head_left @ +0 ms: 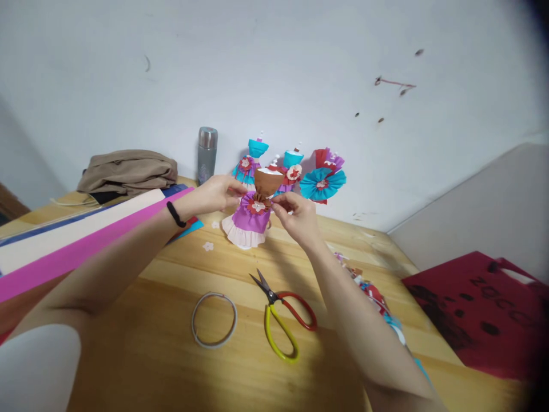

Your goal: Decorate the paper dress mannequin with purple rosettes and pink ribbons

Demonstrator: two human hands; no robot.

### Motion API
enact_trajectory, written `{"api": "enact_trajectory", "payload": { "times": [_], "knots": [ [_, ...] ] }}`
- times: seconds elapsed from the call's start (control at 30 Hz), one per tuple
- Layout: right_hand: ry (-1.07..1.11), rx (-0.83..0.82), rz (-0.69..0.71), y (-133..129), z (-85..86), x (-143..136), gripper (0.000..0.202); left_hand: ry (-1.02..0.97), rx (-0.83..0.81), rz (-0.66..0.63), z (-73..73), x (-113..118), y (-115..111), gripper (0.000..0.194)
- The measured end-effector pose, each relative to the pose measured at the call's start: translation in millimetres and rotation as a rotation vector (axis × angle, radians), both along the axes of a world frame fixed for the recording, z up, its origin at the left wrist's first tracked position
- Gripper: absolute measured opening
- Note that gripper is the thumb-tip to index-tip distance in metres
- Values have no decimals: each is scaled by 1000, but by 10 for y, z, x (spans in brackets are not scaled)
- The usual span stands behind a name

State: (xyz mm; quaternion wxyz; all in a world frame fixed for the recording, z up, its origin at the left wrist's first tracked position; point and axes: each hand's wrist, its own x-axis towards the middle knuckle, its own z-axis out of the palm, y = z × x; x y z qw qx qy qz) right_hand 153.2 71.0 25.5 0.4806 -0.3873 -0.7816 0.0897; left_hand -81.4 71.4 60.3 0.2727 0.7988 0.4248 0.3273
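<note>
A paper doll dress stands upright at the middle of the table, with a brown bodice, a purple skirt and a pale pink ruffled hem. At its waist sits a layered paper flower in purple, brown, red and pale pink. My left hand pinches the flower's left edge at the waist. From the other side, my right hand has thumb and forefinger closed on the brown pleated edge. Just behind stand several finished-looking paper dresses in turquoise, red and purple.
Open scissors and a grey wire ring lie in front. Coloured paper sheets, a brown cloth and a thermos are at the left. Paper scraps and a red bag are right.
</note>
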Motion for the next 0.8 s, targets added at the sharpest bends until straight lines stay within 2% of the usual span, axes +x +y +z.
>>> {"api": "enact_trajectory", "payload": {
  "times": [0.13, 0.3, 0.5, 0.67, 0.8],
  "knots": [
    [-44, 174, -16, -90, 56, -40, 10, 13, 90, 91, 16, 21, -91, 33],
    [-122, 262, -72, -144, 76, -138, 11, -39, 149, 104, -46, 73, -97, 18],
    [-105, 221, -149, -120, 36, -187, 11, -118, 117, 69, -100, 97, -58, 15],
    [-145, 171, -180, -128, 18, -202, 21, -155, 29, 42, -108, 94, -29, 8],
    [-138, 122, -185, -137, -15, -221, 25, -187, 57, 37, -141, 116, 21, 6]
  ]
}}
